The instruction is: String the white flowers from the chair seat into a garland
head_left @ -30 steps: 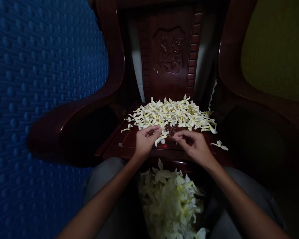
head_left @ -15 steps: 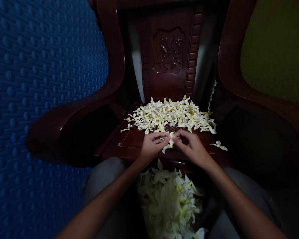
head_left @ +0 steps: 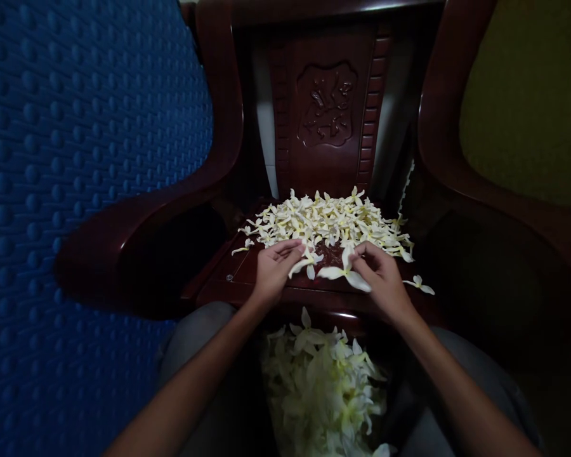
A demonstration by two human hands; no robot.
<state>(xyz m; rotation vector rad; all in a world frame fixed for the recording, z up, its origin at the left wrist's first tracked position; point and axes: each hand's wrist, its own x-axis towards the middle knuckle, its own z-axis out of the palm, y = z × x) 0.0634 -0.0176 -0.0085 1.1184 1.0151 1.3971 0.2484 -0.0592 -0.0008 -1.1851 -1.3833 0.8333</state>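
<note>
Above the front of a dark red wooden seat (head_left: 247, 285), my left hand (head_left: 276, 270) pinches a white flower with a yellowish center (head_left: 309, 261) between thumb and fingers. A hand's width to the right, my right hand (head_left: 381, 273) is closed on a larger white flower (head_left: 346, 274) by one petal, its other petals spread toward the left. Just behind both hands lies a wide heap of white flowers (head_left: 323, 216) on the seat. Below, between my knees, a mass of white flower pieces (head_left: 321, 387) fills what looks like a clear bag or container; its edges are hard to make out.
One loose flower (head_left: 419, 285) lies on the right side of the seat, another (head_left: 242, 247) at the left of the heap. The carved chair back (head_left: 328, 105) rises behind. Curved armrests (head_left: 118, 235) flank the seat, and a blue bumpy mat (head_left: 76, 158) is at left.
My hands were together at one white flower; they have since moved apart. Each now holds a white flower piece, the right one's petals spread wide. The view has shifted slightly.
</note>
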